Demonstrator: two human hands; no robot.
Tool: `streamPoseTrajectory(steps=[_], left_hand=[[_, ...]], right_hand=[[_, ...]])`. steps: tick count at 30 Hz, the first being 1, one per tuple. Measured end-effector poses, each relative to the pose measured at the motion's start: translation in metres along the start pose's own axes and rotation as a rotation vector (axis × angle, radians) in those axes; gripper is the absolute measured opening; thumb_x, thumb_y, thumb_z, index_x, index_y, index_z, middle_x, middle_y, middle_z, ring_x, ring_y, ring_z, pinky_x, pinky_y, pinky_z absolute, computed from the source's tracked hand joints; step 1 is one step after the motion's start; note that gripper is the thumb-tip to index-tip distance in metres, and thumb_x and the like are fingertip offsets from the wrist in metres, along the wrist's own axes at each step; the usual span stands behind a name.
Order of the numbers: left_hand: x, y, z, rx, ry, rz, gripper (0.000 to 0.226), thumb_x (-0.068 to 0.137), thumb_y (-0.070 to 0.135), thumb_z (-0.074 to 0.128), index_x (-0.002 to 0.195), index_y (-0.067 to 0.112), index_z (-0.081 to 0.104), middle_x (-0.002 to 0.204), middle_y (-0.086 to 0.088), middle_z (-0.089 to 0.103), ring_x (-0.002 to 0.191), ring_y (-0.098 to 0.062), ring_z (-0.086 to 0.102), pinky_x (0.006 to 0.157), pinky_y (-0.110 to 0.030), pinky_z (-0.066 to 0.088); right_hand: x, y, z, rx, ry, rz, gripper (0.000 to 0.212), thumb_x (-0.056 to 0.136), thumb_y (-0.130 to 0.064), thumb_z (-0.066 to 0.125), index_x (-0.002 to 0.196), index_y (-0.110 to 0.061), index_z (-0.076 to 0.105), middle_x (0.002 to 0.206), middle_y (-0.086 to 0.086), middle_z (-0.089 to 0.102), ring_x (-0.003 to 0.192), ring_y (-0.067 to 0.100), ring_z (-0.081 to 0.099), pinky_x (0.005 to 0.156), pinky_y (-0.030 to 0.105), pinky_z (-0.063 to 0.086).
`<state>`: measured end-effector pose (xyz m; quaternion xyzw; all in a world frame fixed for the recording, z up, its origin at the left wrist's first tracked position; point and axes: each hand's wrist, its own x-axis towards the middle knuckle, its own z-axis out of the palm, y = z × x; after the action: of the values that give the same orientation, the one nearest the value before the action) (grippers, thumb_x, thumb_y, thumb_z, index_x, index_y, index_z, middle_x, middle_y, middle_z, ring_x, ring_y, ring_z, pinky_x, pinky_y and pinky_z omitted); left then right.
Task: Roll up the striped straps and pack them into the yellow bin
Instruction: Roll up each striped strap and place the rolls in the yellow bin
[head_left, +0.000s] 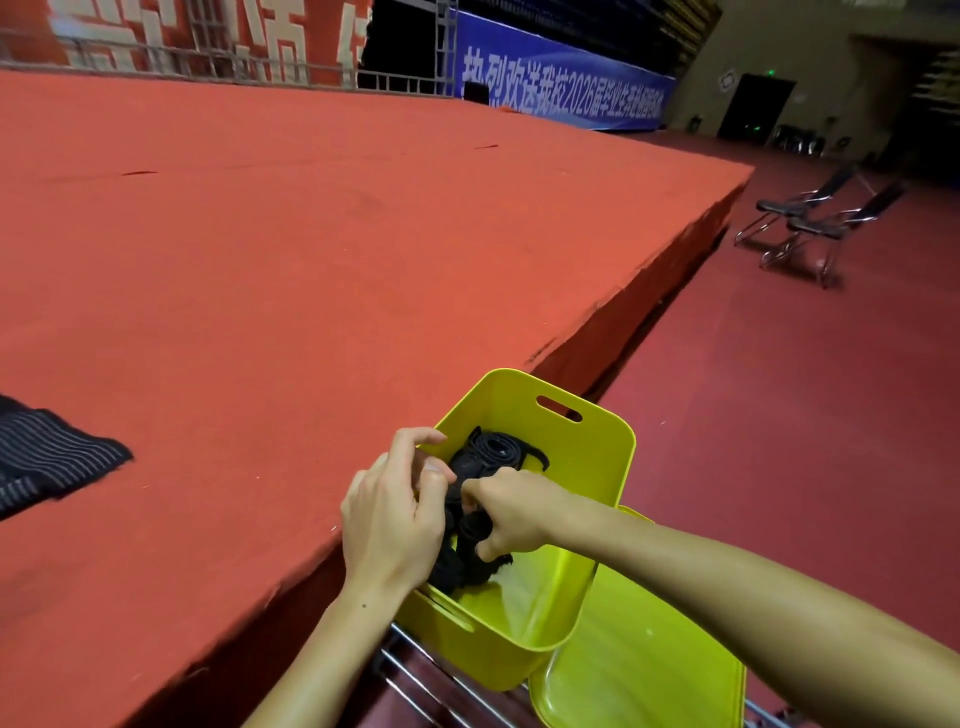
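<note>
The yellow bin (592, 467) stands tilted beside the stage edge, at the bottom centre. Several rolled black straps (491, 449) lie inside it. My right hand (511, 517) is inside the bin, fingers curled round a rolled strap (475, 522). My left hand (392, 514) is over the bin's left rim, fingers bent and touching the same bundle of straps. More striped straps (47, 460), black with thin pale lines, lie flat on the red stage at the far left.
The red carpeted stage (311, 234) fills the left and centre, its edge running diagonally to the bin. A yellow lid (639, 660) lies under the bin on metal bars. Folding chairs (810, 223) stand on the dark red floor at right.
</note>
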<state>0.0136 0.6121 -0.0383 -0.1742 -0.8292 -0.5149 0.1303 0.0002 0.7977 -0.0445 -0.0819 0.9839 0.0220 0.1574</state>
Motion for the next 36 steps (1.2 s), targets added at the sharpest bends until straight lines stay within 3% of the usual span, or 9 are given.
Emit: streamPoseTrajectory(steps=[3,6,8,14,18,24,27,30,36], left_hand=[[0.001,0.0,0.0,0.002,-0.002,-0.007,0.034,0.091,0.045,0.034,0.118,0.043,0.056,0.089,0.024,0.073,0.079,-0.012,0.065,0.082,-0.045,0.049],[0.002,0.0,-0.001,-0.008,-0.006,-0.023,0.035,0.089,0.04,0.034,0.117,0.044,0.056,0.09,0.025,0.073,0.084,-0.009,0.065,0.082,-0.043,0.046],[0.001,-0.002,-0.002,-0.022,-0.005,-0.032,0.037,0.087,0.033,0.036,0.116,0.042,0.056,0.092,0.029,0.073,0.082,-0.007,0.064,0.079,-0.04,0.043],[0.0,-0.003,-0.003,-0.026,-0.006,-0.056,0.038,0.086,0.026,0.041,0.117,0.043,0.055,0.094,0.03,0.072,0.085,-0.005,0.065,0.081,-0.04,0.044],[0.002,0.001,-0.006,-0.057,-0.019,-0.082,0.035,0.087,0.03,0.046,0.115,0.051,0.051,0.093,0.029,0.073,0.076,-0.009,0.064,0.078,-0.042,0.049],[0.004,0.01,-0.029,-0.206,-0.015,-0.064,0.031,0.089,0.043,0.054,0.12,0.047,0.057,0.087,0.011,0.076,0.086,-0.012,0.072,0.079,-0.052,0.058],[0.003,0.014,-0.058,-0.208,0.056,-0.016,0.029,0.092,0.046,0.059,0.121,0.046,0.058,0.086,0.011,0.076,0.085,-0.013,0.074,0.079,-0.051,0.059],[-0.001,0.011,-0.107,-0.165,0.145,0.015,0.032,0.093,0.051,0.059,0.124,0.042,0.06,0.086,0.009,0.076,0.083,-0.015,0.075,0.077,-0.049,0.058],[-0.037,-0.031,-0.248,0.035,0.334,-0.072,0.038,0.094,0.061,0.055,0.127,0.042,0.056,0.085,0.011,0.077,0.084,-0.012,0.074,0.082,-0.049,0.058]], right_hand=[[0.008,-0.007,0.009,0.06,0.021,0.03,0.06,0.079,-0.043,0.089,0.126,-0.021,0.058,0.115,0.007,0.072,0.105,0.035,0.069,0.07,0.038,0.05],[0.015,-0.011,0.015,-0.018,0.057,0.051,0.071,0.079,-0.044,0.091,0.134,-0.019,0.053,0.119,0.01,0.072,0.109,0.039,0.07,0.075,0.044,0.055],[0.017,-0.012,0.016,-0.092,0.078,0.048,0.078,0.08,-0.052,0.089,0.14,-0.021,0.051,0.123,0.009,0.072,0.112,0.039,0.071,0.076,0.043,0.051],[0.015,-0.01,0.013,-0.075,0.065,0.042,0.072,0.077,-0.062,0.088,0.13,-0.027,0.055,0.121,-0.001,0.074,0.113,0.031,0.071,0.071,0.038,0.044],[0.008,-0.006,0.009,-0.018,0.075,0.06,0.071,0.076,-0.072,0.082,0.125,-0.029,0.053,0.117,-0.002,0.073,0.113,0.029,0.07,0.073,0.038,0.046],[-0.028,-0.012,-0.032,0.277,0.328,0.091,0.061,0.082,-0.082,0.065,0.124,-0.041,0.048,0.097,-0.021,0.074,0.1,0.006,0.069,0.08,0.038,0.057],[-0.049,-0.034,-0.059,0.432,0.493,0.003,0.053,0.084,-0.078,0.065,0.123,-0.046,0.048,0.092,-0.027,0.073,0.084,-0.002,0.07,0.075,0.039,0.058],[-0.058,-0.074,-0.083,0.555,0.605,-0.124,0.045,0.087,-0.069,0.071,0.122,-0.048,0.051,0.092,-0.027,0.072,0.078,0.001,0.072,0.073,0.041,0.058],[-0.024,-0.19,-0.115,0.606,0.61,-0.37,0.042,0.091,-0.059,0.075,0.124,-0.048,0.053,0.095,-0.028,0.071,0.08,0.002,0.071,0.076,0.037,0.057]])
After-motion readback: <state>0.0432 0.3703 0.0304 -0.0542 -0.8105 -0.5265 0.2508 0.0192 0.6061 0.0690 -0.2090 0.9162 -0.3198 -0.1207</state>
